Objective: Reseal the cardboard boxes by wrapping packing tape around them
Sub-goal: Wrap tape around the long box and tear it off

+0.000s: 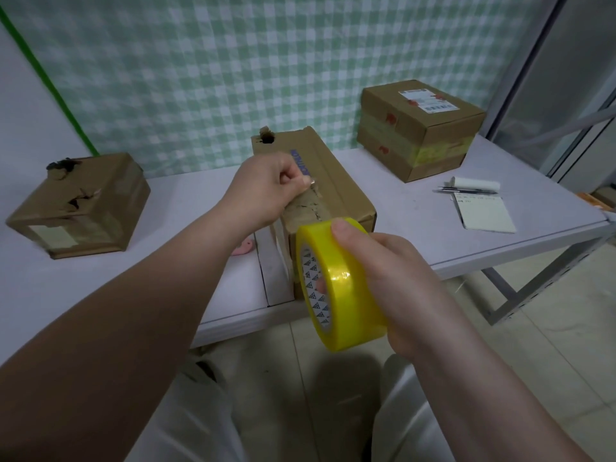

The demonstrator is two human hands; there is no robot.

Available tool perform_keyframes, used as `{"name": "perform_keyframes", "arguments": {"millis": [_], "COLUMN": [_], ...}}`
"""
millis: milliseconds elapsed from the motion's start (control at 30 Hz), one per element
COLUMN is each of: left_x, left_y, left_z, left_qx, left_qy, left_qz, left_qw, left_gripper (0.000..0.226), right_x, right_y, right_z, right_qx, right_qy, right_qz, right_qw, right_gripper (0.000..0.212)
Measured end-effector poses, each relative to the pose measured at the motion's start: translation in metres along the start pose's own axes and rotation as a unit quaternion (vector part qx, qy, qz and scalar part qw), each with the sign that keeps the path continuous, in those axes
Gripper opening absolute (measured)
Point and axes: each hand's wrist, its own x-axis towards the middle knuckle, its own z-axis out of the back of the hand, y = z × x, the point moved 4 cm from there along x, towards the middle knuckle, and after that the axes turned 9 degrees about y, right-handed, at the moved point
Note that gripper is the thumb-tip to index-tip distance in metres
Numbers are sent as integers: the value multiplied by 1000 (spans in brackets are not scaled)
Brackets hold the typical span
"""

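Note:
A torn cardboard box point(336, 181) stands in the middle of the white table point(416, 235), near its front edge. My left hand point(266, 188) is above the box's near top, its fingers pinching what looks like the free end of clear tape. My right hand point(383, 275) grips a roll of yellow packing tape point(340, 288) just in front of the box, thumb on the roll's outer face. A battered box point(80, 205) with holes lies at the left. A third box point(420, 128) with a shipping label and yellowish tape bands sits at the back right.
A notepad point(483, 215), a pen point(466, 191) and a small white roll point(476, 185) lie on the table's right part. A pink object point(245, 247) peeks out beside my left forearm. A green checked cloth point(266, 61) hangs behind. The table's metal legs point(520, 295) stand on tiled floor.

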Motion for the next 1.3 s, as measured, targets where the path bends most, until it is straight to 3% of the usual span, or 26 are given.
{"name": "perform_keyframes", "arguments": {"millis": [167, 433, 767, 1300], "left_x": [2, 1, 5, 5], "left_y": [3, 1, 5, 12], "left_z": [-2, 5, 1, -6], "left_qx": [24, 35, 57, 98], "left_qy": [-1, -13, 3, -26], "left_qz": [-6, -33, -31, -48], "left_qw": [1000, 999, 998, 994], "left_gripper": [23, 16, 16, 20], "right_x": [-2, -4, -1, -3], "right_y": [0, 2, 1, -1], "right_z": [2, 6, 1, -2], "right_qx": [28, 8, -1, -16], "right_qy": [33, 56, 26, 7], "right_qz": [-9, 13, 8, -7], "right_qw": [999, 998, 1000, 1000], "right_gripper": [20, 31, 45, 36]}}
